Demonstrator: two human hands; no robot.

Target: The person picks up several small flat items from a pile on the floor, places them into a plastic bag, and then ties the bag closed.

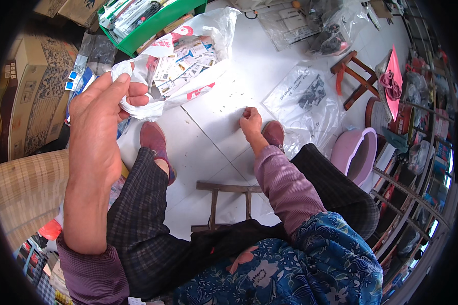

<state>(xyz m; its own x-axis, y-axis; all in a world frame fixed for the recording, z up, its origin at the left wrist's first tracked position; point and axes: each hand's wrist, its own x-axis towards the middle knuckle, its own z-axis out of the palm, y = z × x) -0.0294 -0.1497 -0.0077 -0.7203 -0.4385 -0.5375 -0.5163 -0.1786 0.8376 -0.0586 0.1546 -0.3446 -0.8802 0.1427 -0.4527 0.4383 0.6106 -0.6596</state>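
Note:
My left hand (99,95) is raised and grips the bunched edge of a white plastic bag (217,78) with red print. The bag lies open on the floor, and inside it are many small printed packets (187,65) with blue and white markings. Low over the white floor tiles (210,122), near my right shoe (273,133), my right hand (251,122) has its fingers curled closed. Nothing shows between those fingers. Small dark bits (229,105) are scattered on the tile between that hand and the bag.
A green box (149,34) of packaged goods stands behind the bag, with cardboard cartons (34,95) at left. Clear plastic wrapping (305,95) covers floor at right, near a wooden stool (357,76), a pink basin (353,152) and metal shelving (408,202). A wooden stool frame (229,187) is below me.

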